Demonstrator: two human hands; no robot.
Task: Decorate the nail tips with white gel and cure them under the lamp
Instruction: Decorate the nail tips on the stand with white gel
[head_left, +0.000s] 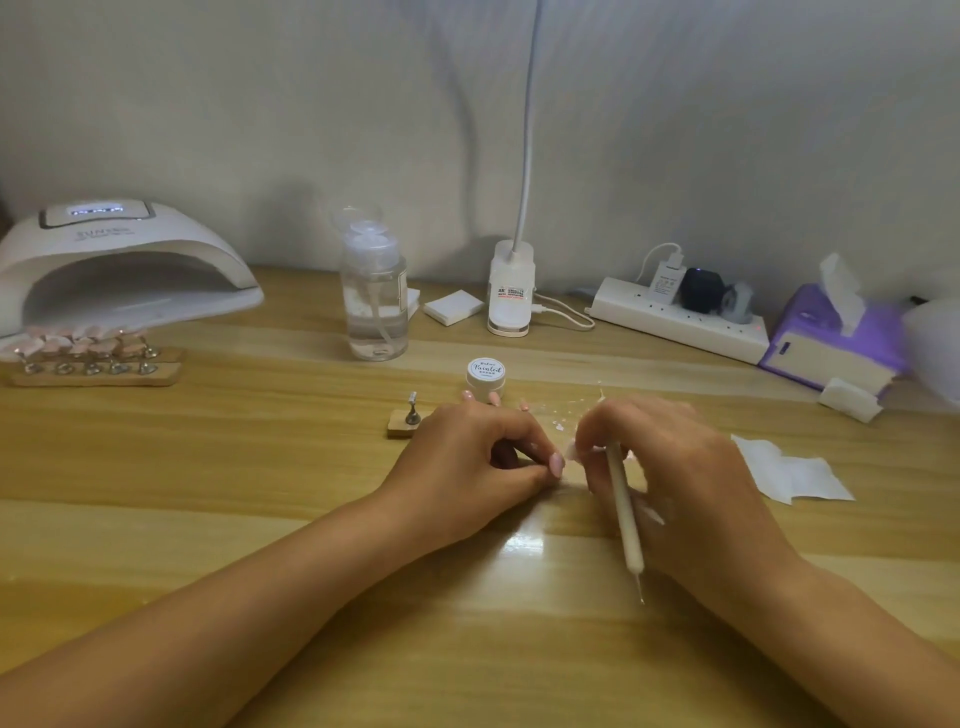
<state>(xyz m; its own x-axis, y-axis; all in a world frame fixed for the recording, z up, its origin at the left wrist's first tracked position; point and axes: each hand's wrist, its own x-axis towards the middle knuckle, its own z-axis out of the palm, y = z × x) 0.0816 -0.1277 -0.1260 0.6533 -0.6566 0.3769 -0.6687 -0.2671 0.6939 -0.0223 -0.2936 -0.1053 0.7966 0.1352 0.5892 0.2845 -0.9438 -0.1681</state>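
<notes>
The right hand (675, 467) is curled round a pen (623, 514) and pinches a small white piece (571, 450). The left hand (467, 457) lies just beside it, fingers curled and thumb against forefinger; whether it grips anything I cannot tell. Just beyond stands a small jar (485, 375), lid on. Further back, a pump bottle (374, 312) holds clear liquid. Far left, nail tips (78, 345) sit on a stand before the lit-up lamp (119, 244). A tissue box (826, 348), one tissue sticking out, sits at the right of the wooden table (208, 493).
</notes>
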